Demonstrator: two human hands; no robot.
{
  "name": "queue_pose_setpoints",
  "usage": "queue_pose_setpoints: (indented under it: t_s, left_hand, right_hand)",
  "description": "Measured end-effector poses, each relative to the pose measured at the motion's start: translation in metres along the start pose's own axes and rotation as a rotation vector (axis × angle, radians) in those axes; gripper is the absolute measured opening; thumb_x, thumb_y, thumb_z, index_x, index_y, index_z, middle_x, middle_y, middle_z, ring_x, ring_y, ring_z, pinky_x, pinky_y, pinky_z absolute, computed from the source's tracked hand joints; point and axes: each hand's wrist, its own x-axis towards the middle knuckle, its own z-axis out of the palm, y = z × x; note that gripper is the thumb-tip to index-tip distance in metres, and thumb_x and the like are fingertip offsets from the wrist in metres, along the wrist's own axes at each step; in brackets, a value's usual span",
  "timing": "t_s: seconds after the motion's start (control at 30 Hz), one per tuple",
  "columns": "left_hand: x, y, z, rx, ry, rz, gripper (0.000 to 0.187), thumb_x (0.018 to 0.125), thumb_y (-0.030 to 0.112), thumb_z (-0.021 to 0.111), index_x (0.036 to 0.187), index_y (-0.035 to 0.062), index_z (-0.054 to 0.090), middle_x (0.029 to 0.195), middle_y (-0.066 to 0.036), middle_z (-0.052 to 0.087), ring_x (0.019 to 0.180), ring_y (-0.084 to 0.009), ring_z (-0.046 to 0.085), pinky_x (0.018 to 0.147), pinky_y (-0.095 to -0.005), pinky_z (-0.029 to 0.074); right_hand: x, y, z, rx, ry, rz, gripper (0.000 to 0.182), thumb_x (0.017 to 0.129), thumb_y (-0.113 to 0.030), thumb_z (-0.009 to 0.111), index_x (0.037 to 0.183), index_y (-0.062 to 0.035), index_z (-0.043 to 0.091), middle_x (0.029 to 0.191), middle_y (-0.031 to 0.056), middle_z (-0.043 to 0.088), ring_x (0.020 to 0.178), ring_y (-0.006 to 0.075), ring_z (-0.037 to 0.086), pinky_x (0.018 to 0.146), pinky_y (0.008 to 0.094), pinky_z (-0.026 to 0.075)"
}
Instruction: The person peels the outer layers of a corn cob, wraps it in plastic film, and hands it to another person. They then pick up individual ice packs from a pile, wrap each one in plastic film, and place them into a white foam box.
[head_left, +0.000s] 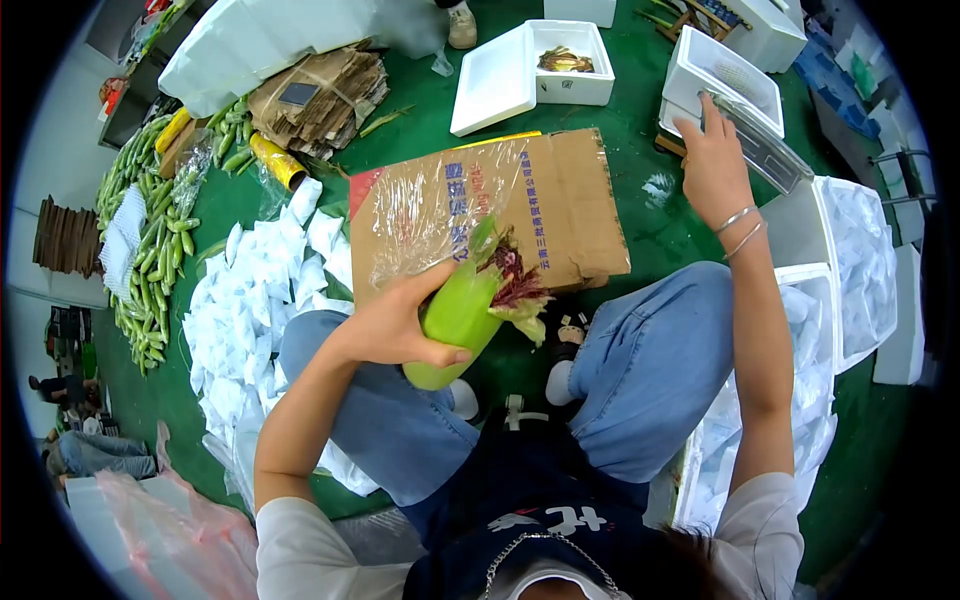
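Note:
My left hand (pixel 388 322) is wrapped round an ear of corn (pixel 462 322) in its green husk, held above my lap. Dark reddish silk and frayed husk leaves stick out at the ear's upper right end. Behind it lies a cardboard box (pixel 575 210) with blue printing and clear plastic film on top. My right hand (pixel 718 175), with two bracelets at the wrist, reaches forward on the right with its fingers stretched out. Its fingertips are at the edge of a grey flat device (pixel 765 150), which leans by a white foam box (pixel 725 75).
Many ears of corn (pixel 155 260) are heaped at the left. White packets (pixel 250 310) lie piled beside my left leg. Foam boxes of ice packs (pixel 862 270) stand at my right. Flattened cardboard (pixel 325 95) and another foam box (pixel 575 88) are ahead on the green floor.

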Motion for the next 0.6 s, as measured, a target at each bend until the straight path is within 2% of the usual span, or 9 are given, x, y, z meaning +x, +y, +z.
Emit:
queue_pose_setpoints:
  t_s: [0.03,0.13,0.23,0.27,0.3,0.37,0.4,0.47,0.6]
  left_hand:
    - [-0.002,-0.006,0.001,0.038,0.032,-0.003,0.07,0.063,0.03,0.08,0.12,0.0019,0.05,0.096,-0.016,0.063,0.087,-0.0304,0.062,0.079,-0.0356,0.048]
    - [0.0,-0.009,0.001,0.08,0.108,0.006,0.07,0.064,0.033,0.079,0.12,0.0029,0.05,0.092,-0.017,0.064,0.085,-0.0336,0.063,0.077,-0.0365,0.049]
    - [-0.001,-0.007,0.004,0.065,0.125,-0.067,0.072,0.064,0.034,0.08,0.121,0.0026,0.048,0.094,-0.017,0.065,0.086,-0.0334,0.064,0.076,-0.0372,0.049]
    - [-0.001,-0.008,0.006,0.013,0.128,-0.075,0.073,0.064,0.034,0.08,0.122,0.0018,0.048,0.096,-0.018,0.065,0.088,-0.0327,0.064,0.078,-0.0369,0.049]
    - [0.0,-0.008,0.007,-0.039,0.131,-0.083,0.074,0.065,0.034,0.079,0.123,0.0011,0.047,0.098,-0.02,0.064,0.09,-0.032,0.064,0.08,-0.0367,0.049]
    - [-0.002,-0.004,0.011,-0.046,0.095,-0.04,0.076,0.066,0.032,0.079,0.125,0.0002,0.046,0.103,-0.02,0.063,0.095,-0.0294,0.063,0.084,-0.0361,0.048]
    - [-0.004,-0.004,0.011,-0.052,0.058,0.008,0.077,0.066,0.029,0.08,0.128,-0.0007,0.044,0.108,-0.02,0.061,0.099,-0.0268,0.061,0.087,-0.0354,0.047]
    - [-0.008,-0.009,0.006,-0.163,-0.002,-0.032,0.079,0.066,0.027,0.08,0.13,-0.0012,0.043,0.112,-0.018,0.059,0.103,-0.0244,0.059,0.09,-0.035,0.046]
    - [-0.017,-0.02,-0.006,-0.461,-0.096,-0.133,0.082,0.067,0.019,0.08,0.136,-0.0004,0.039,0.119,-0.011,0.057,0.108,-0.0187,0.054,0.097,-0.0335,0.043]
  right_hand:
    - [0.005,-0.009,-0.015,-0.011,0.01,-0.004,0.01,0.075,-0.003,0.061,0.085,-0.0006,0.063,0.082,0.0164,0.064,0.079,0.0322,0.063,0.071,0.0416,0.051]
    - [0.006,-0.06,-0.065,0.863,-0.366,0.245,0.036,0.08,-0.012,0.065,0.114,-0.0009,0.06,0.106,0.0207,0.06,0.098,0.0363,0.057,0.083,0.0417,0.047]
    - [0.002,-0.128,-0.097,1.492,-0.642,0.219,0.111,0.074,-0.041,0.078,0.149,0.0006,0.006,0.149,0.0303,0.02,0.141,0.0418,0.018,0.115,0.0396,0.019]
    - [-0.007,-0.153,-0.088,1.531,-0.505,0.241,0.099,0.077,-0.039,0.076,0.146,0.0002,0.016,0.136,0.0285,0.041,0.127,0.0423,0.041,0.105,0.0396,0.035]
    - [-0.002,-0.163,-0.085,1.53,-0.502,0.233,0.099,0.077,-0.039,0.076,0.146,0.0002,0.016,0.136,0.0285,0.041,0.127,0.0423,0.041,0.105,0.0396,0.035]
    - [0.005,-0.177,-0.083,1.66,-0.492,0.397,0.063,0.081,-0.031,0.072,0.128,0.0004,0.044,0.11,0.0219,0.056,0.094,0.0352,0.06,0.079,0.0377,0.049]
    - [0.009,-0.181,-0.078,1.658,-0.488,0.4,0.063,0.081,-0.031,0.072,0.128,0.0004,0.044,0.11,0.0219,0.056,0.094,0.0352,0.06,0.079,0.0377,0.049]
    - [0.021,-0.183,-0.064,1.605,-0.203,-0.026,0.026,0.084,-0.018,0.066,0.099,0.0017,0.059,0.079,0.0101,0.055,0.07,0.0153,0.053,0.06,0.0301,0.043]
    - [0.068,-0.182,-0.052,1.724,-0.507,-0.028,0.025,0.088,-0.017,0.061,0.071,0.0007,0.059,0.057,0.0031,0.047,0.055,0.0086,0.046,0.05,0.0268,0.034]
